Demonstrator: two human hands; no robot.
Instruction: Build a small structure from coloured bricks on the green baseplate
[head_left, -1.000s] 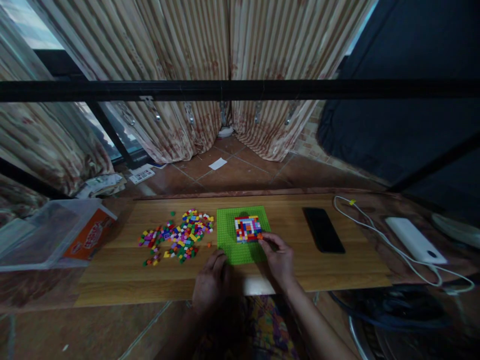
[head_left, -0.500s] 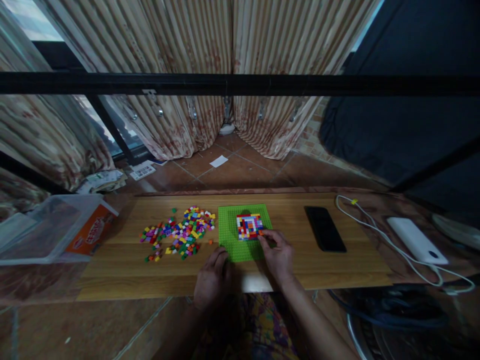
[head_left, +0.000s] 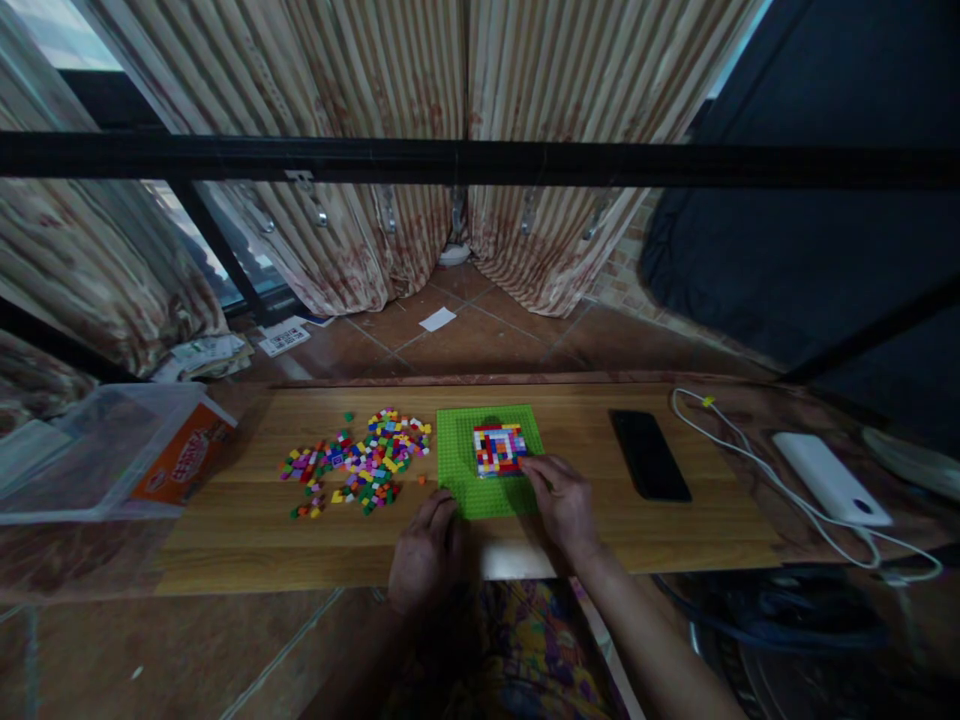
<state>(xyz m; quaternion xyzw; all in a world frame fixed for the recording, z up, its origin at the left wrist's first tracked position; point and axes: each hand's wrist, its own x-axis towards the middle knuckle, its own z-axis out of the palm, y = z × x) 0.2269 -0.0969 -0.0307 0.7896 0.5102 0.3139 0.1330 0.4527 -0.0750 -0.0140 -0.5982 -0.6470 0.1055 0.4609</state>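
Far left I see a clear plastic bin [head_left: 90,460] with an orange box [head_left: 178,456] inside, at the end of the wooden board [head_left: 247,540]. Next comes a loose heap of small coloured bricks [head_left: 358,464]. My left hand [head_left: 426,552] rests with its fingertips at the near-left corner of the green baseplate [head_left: 459,478]; I cannot tell whether it holds anything. My right hand [head_left: 559,498] pinches at the right edge of the multicoloured brick square [head_left: 499,448] on the baseplate. Rightward lie a black phone [head_left: 649,454], a white cable [head_left: 739,450] and a white power bank [head_left: 831,478].
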